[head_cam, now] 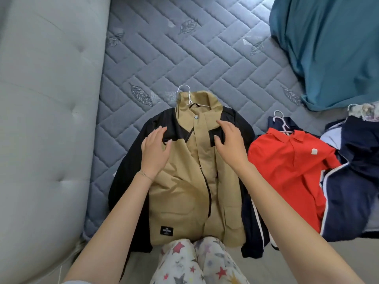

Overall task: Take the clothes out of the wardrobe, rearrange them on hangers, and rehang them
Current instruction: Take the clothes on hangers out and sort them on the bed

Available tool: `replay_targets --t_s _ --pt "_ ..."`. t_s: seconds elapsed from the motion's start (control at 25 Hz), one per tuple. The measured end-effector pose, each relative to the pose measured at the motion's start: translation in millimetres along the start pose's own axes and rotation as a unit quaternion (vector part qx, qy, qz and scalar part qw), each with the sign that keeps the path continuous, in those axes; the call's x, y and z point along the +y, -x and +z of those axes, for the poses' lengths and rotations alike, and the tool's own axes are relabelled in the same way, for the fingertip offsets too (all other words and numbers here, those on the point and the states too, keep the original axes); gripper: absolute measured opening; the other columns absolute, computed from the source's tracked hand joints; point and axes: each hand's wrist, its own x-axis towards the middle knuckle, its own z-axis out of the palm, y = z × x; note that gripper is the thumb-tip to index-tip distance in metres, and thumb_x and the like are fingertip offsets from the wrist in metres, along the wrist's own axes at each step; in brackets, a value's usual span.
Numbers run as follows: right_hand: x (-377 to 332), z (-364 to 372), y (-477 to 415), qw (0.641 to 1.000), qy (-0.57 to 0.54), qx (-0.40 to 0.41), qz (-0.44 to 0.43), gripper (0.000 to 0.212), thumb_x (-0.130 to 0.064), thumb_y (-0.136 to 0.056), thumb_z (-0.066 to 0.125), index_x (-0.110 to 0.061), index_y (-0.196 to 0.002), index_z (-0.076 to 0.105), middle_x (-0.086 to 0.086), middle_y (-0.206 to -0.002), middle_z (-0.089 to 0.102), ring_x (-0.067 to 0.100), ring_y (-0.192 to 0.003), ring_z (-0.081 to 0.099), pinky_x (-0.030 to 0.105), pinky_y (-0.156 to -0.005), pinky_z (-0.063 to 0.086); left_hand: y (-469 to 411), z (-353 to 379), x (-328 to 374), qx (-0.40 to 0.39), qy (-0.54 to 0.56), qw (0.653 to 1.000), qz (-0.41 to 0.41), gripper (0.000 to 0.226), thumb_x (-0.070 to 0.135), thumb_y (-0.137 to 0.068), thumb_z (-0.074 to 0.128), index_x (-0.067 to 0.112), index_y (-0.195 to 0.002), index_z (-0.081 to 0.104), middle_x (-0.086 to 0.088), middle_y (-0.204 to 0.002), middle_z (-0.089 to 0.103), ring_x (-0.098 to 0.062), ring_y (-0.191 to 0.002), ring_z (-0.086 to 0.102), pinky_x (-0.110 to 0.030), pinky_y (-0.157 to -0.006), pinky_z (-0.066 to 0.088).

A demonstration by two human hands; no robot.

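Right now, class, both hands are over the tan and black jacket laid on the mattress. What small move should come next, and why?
Probably grip the white hanger's hook and lift. The tan and black jacket already lies flat on the quilted grey mattress, front closed, hanger in its collar. The left hand and right hand are open over its chest, holding nothing, so arranging looks finished.

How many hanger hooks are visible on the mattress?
3: one above the khaki jacket's collar, one above the red polo shirt, one by the teal blanket at right. Others may be hidden.
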Motion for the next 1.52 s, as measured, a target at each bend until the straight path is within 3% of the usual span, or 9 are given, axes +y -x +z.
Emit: replay_targets --t_s 0.28,0.44,0.6,0.72,0.92,1.16,1.28,1.52 --pt "82 101 -127 0.997 0.075 -0.001 -0.025 0.062 -0.040 -0.095 0.053 -0.023 -0.150 0.029 0.008 -0.158 0.020 0.025 -0.147 0.014 0.043 -0.118 0.013 -137 101 -75 0.018 -0.116 0.993 -0.009 0.053 0.038 -0.102 0.041 0.018 -0.150 0.033 -0.006 -0.157 0.032 -0.023 -0.147 0.022 -0.050 -0.119 0.005" --pt "109 131 -178 0.988 0.148 0.001 -0.040 0.070 -0.054 -0.096 0.044 -0.025 -0.154 0.016 0.007 -0.161 0.012 0.026 -0.149 0.009 0.047 -0.120 0.006 -186 114 -82 0.053 -0.130 0.990 -0.023 0.048 0.043 -0.101 0.040 0.013 -0.138 0.048 -0.015 -0.134 0.055 -0.035 -0.125 0.046 -0.047 -0.106 0.029" --pt "114 135 -188 0.987 0.155 -0.039 -0.021 0.069 -0.062 -0.095 0.034 -0.025 -0.152 0.023 0.003 -0.153 0.033 0.024 -0.144 0.022 0.049 -0.119 0.005 -189 105 -80 0.086 -0.093 0.992 -0.025 0.039 0.049 -0.096 0.048 0.016 -0.111 0.064 -0.009 -0.110 0.066 -0.033 -0.110 0.055 -0.042 -0.093 0.039" --pt "102 113 -179 0.989 0.137 -0.032 -0.049 0.059 -0.061 -0.095 0.035 -0.023 -0.139 0.045 0.001 -0.132 0.053 0.022 -0.129 0.040 0.042 -0.115 0.017 -169 85 -63 0.113 -0.068 0.991 -0.025 0.033 0.049 -0.093 0.055 0.019 -0.101 0.062 -0.004 -0.103 0.068 -0.029 -0.104 0.059 -0.038 -0.083 0.040" --pt "71 47 -140 0.988 0.111 -0.021 -0.107 0.025 -0.036 -0.100 0.041 -0.021 -0.109 0.059 -0.004 -0.099 0.061 0.022 -0.098 0.054 0.036 -0.084 0.037 -106 31 -22 0.133 0.002 0.991 -0.024 0.024 0.048 -0.092 0.058 0.025 -0.094 0.060 0.007 -0.097 0.067 -0.018 -0.096 0.060 -0.031 -0.071 0.037" --pt "33 -20 -31 0.994 0.027 -0.025 -0.107 0.016 -0.024 -0.096 0.049 -0.016 -0.097 0.064 0.002 -0.089 0.064 0.021 -0.085 0.057 0.037 -0.074 0.045 -3 -37 19 0.125 -0.003 0.992 0.006 0.023 0.046 -0.093 0.058 0.023 -0.092 0.062 0.006 -0.093 0.066 -0.017 -0.091 0.060 -0.032 -0.067 0.041" --pt "1 -52 26 0.996 -0.004 0.018 -0.086 0.016 -0.020 -0.094 0.053 -0.015 -0.098 0.067 0.001 -0.086 0.064 0.021 -0.086 0.058 0.035 -0.074 0.042 45 -74 45 0.120 -0.009 0.993 0.021 0.023 0.044 -0.094 0.058 0.022 -0.092 0.062 0.007 -0.092 0.066 -0.015 -0.089 0.059 -0.031 -0.064 0.039" --pt "-75 -123 134 0.988 -0.052 0.132 -0.064 0.018 -0.016 -0.091 0.055 -0.014 -0.100 0.070 0.004 -0.092 0.068 0.025 -0.091 0.060 0.048 -0.083 0.047 129 -158 97 0.138 -0.007 0.986 0.096 0.022 0.041 -0.094 0.059 0.020 -0.093 0.065 0.006 -0.089 0.066 -0.011 -0.084 0.058 -0.028 -0.065 0.043"
